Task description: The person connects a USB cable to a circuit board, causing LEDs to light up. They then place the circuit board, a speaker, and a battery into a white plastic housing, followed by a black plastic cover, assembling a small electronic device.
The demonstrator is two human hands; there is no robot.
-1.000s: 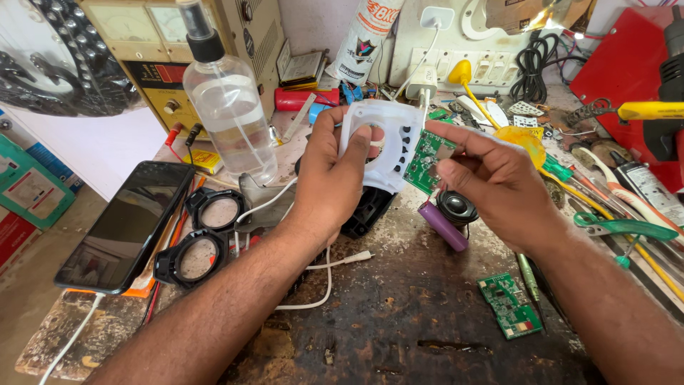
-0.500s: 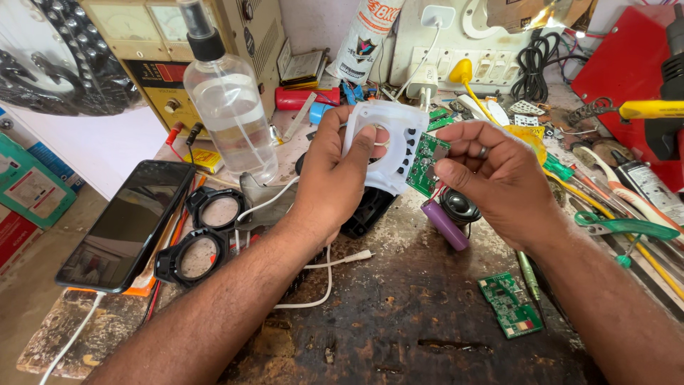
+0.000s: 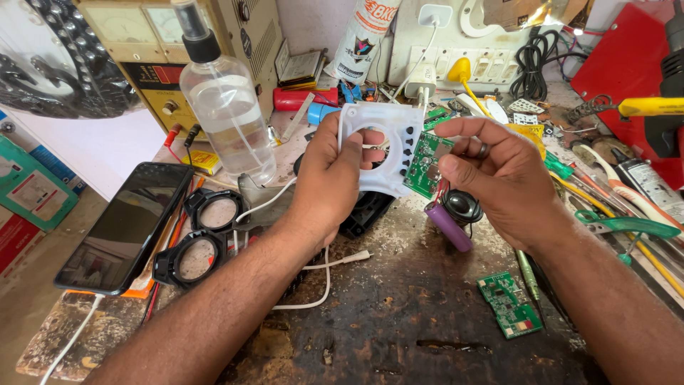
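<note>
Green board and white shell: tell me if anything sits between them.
Nothing visible does. The right hand holds the green board against the edge of the white shell, which the left hand grips.

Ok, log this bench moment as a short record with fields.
Left hand: holds white frame
Right hand: holds green board at the frame's edge
Below right hand: purple cell, small speaker
Left of arms: phone, two black rings
Behind: spray bottle
Near bench front: second green board

Stained workbench (image 3: 399, 335), phone (image 3: 125, 224), circuit board (image 3: 509, 305)
</note>
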